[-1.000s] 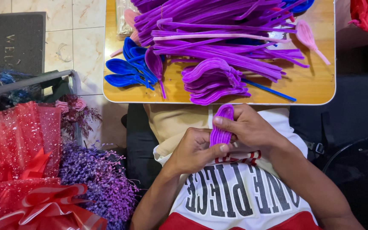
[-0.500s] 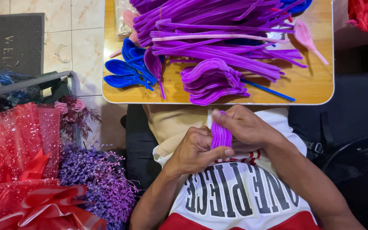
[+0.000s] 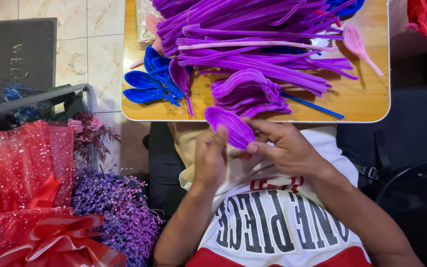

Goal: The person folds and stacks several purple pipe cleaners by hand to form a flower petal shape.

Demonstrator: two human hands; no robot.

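Both my hands hold one purple pipe-cleaner petal (image 3: 229,127) just below the front edge of the small wooden table (image 3: 366,101). My right hand (image 3: 282,146) pinches its lower end between thumb and fingers. My left hand (image 3: 210,157) presses against its left side with the fingers together. On the table right above lies a stack of finished purple petals (image 3: 247,92), and behind it a big heap of straight purple pipe cleaners (image 3: 253,44).
Blue petals (image 3: 149,81) lie at the table's left, a pink petal (image 3: 358,43) at its right. On the floor at left stand red mesh wrap with a ribbon (image 3: 23,198), purple dried flowers (image 3: 109,207), and a grey doormat (image 3: 18,52).
The purple petal has been raised and tilted toward the table edge. My left hand has turned upright against it, and my right hand has shifted slightly up.
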